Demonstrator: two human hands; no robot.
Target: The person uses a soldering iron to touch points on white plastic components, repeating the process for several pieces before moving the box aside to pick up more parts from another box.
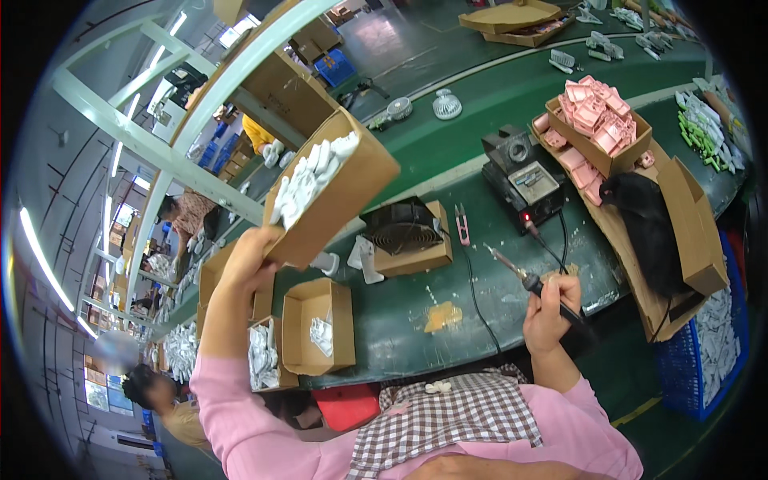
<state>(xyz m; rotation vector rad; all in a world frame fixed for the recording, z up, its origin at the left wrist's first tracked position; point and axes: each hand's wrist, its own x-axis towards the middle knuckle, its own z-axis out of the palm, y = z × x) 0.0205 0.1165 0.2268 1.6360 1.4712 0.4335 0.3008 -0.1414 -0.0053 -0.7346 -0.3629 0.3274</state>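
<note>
At the centre-left of the frame, the left hand (254, 254) is closed on the lower corner of a cardboard box (352, 192), holding it up and tilted; white plastic parts (316, 172) fill its opening. At the centre-right, the right hand (550, 314) is wrapped around the dark handle of a soldering iron (532, 283), whose metal tip points to the upper left above the green workbench (384, 344). Near the tip, a pair of pink-handled cutters (462, 226) lies on the bench, and the black soldering station (524, 180), a red light lit on its front, stands above right of the iron. At mid-frame, a black fan (400, 226) sits in a shallow cardboard tray (416, 260). Below the raised box, an open carton (342, 332) contains a few white pieces (322, 334). At the upper right, a small box (616, 160) is heaped with pink parts (594, 112); a blue crate (678, 372) stands at the lower right.
</note>
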